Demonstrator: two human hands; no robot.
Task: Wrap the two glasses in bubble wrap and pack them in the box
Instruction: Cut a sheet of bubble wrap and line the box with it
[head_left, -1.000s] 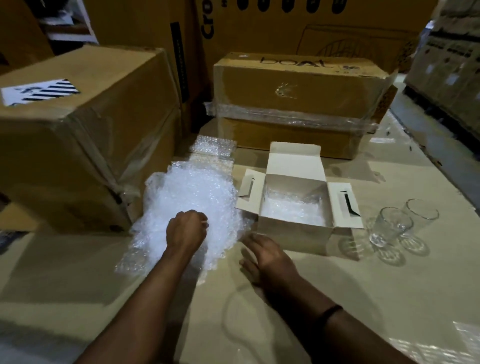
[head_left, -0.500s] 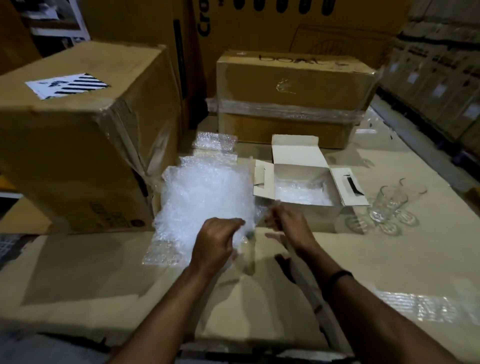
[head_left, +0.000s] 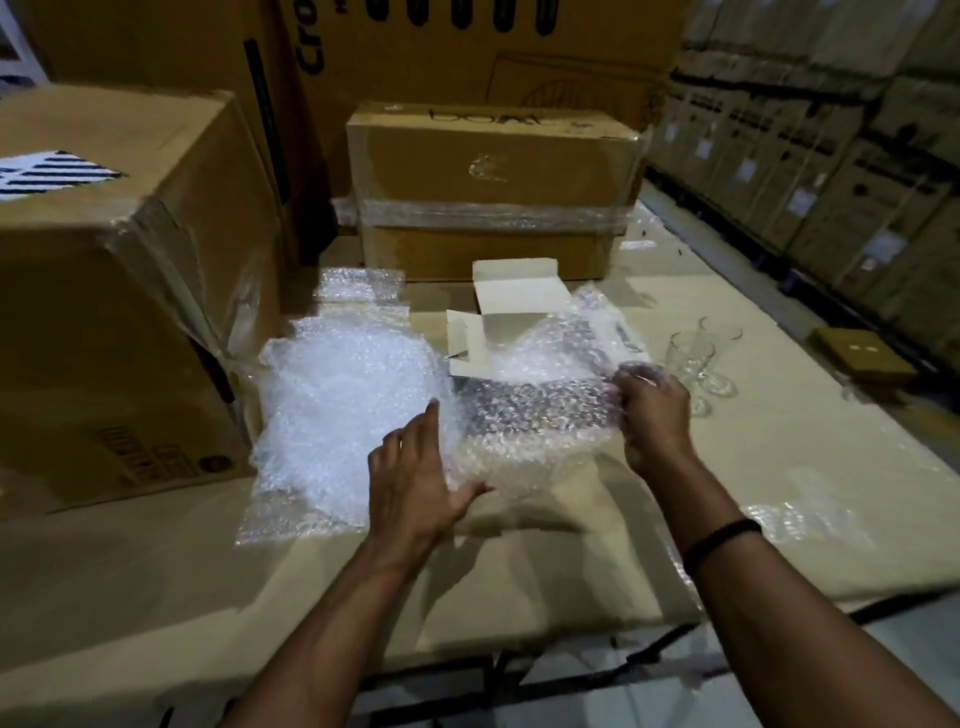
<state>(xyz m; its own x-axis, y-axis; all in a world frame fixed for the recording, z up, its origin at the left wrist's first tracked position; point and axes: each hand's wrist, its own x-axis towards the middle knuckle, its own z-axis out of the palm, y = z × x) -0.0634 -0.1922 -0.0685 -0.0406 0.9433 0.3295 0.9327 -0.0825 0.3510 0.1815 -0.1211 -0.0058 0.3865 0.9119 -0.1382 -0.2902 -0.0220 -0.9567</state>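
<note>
A clear sheet of bubble wrap (head_left: 540, 410) is stretched in the air in front of the small white box (head_left: 511, 299), whose flaps stand open. My right hand (head_left: 652, 415) grips the sheet's right edge. My left hand (head_left: 418, 475) has its fingers spread, with the thumb against the sheet's lower left edge. A heap of bubble wrap (head_left: 348, 410) lies to the left on the cardboard-covered table (head_left: 779, 467). Two clear glasses (head_left: 698, 358) stand to the right of the box, partly hidden behind my right hand.
A big brown carton (head_left: 119, 291) stands at the left. A taped carton (head_left: 493, 187) sits behind the white box. A small brown box (head_left: 865, 358) lies at the far right. Stacked cartons (head_left: 831, 156) line the right wall. Loose bubble wrap (head_left: 810, 519) lies near my right forearm.
Both hands have lifted one sheet off the heap and spread it apart; it now hangs in front of the white box. The camera has tilted and come closer.
</note>
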